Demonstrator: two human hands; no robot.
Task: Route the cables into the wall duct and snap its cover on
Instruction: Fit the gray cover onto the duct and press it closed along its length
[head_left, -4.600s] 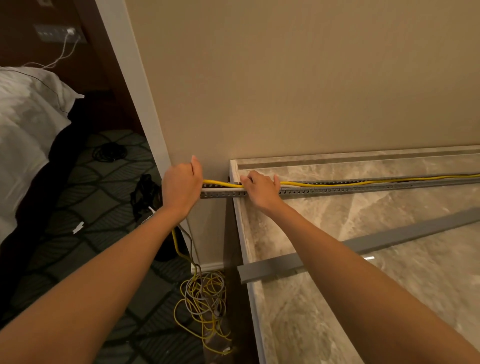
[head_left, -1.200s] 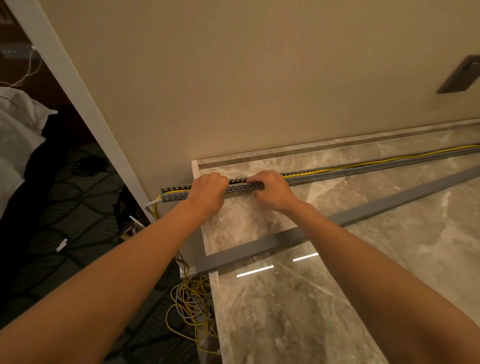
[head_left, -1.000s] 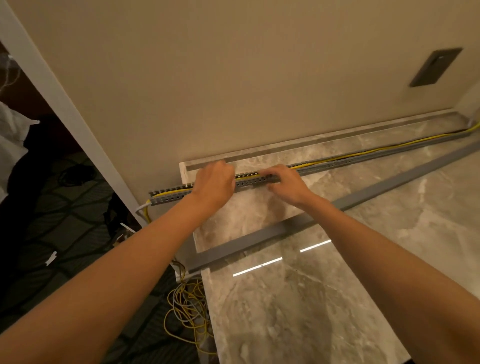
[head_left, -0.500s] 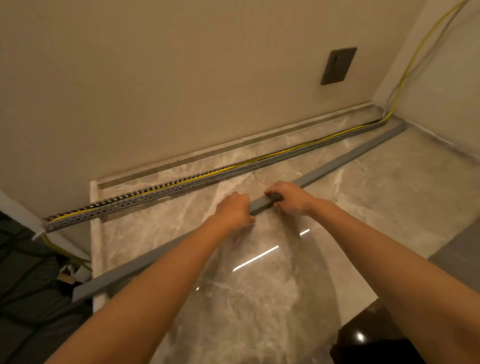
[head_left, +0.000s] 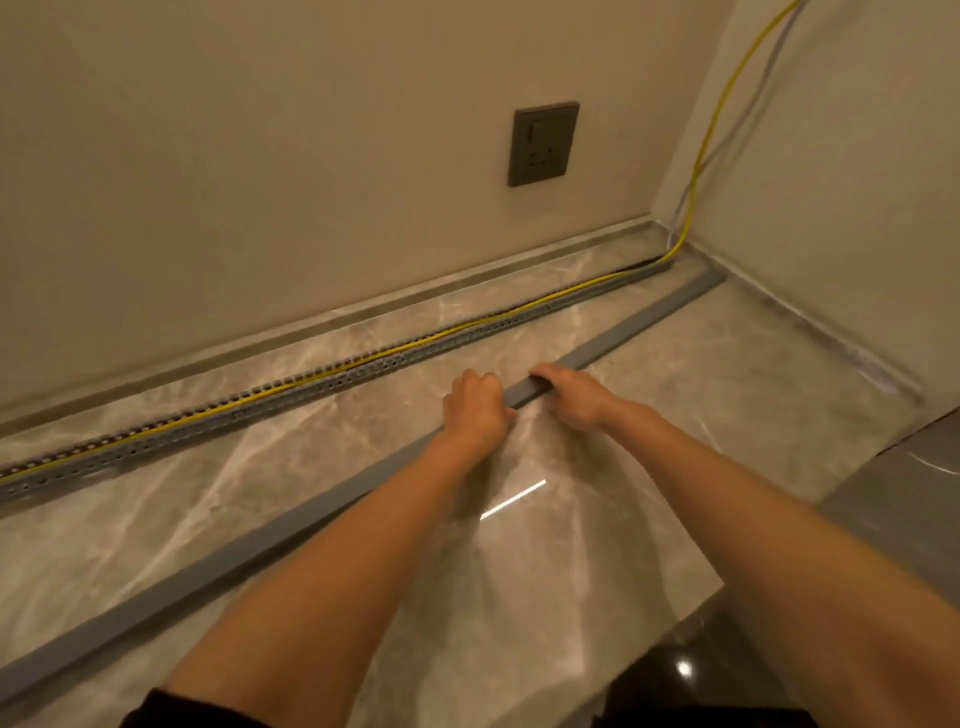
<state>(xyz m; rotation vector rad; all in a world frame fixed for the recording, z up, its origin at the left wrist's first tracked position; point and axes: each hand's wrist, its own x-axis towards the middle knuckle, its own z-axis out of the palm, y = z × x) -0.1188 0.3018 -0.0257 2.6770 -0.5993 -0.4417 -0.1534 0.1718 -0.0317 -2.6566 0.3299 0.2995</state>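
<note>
no legible text or numbers anywhere, markings on the wall socket (head_left: 543, 144) too small to read

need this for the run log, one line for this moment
step: grasping cover | left hand: grips duct cover | right hand: grips duct cover | yellow cable: in slotted duct | cover: not yet snapped on

Left hand (head_left: 475, 405) and right hand (head_left: 571, 395) off the duct (head_left: 332, 383), onto the cover (head_left: 623, 338).
</note>
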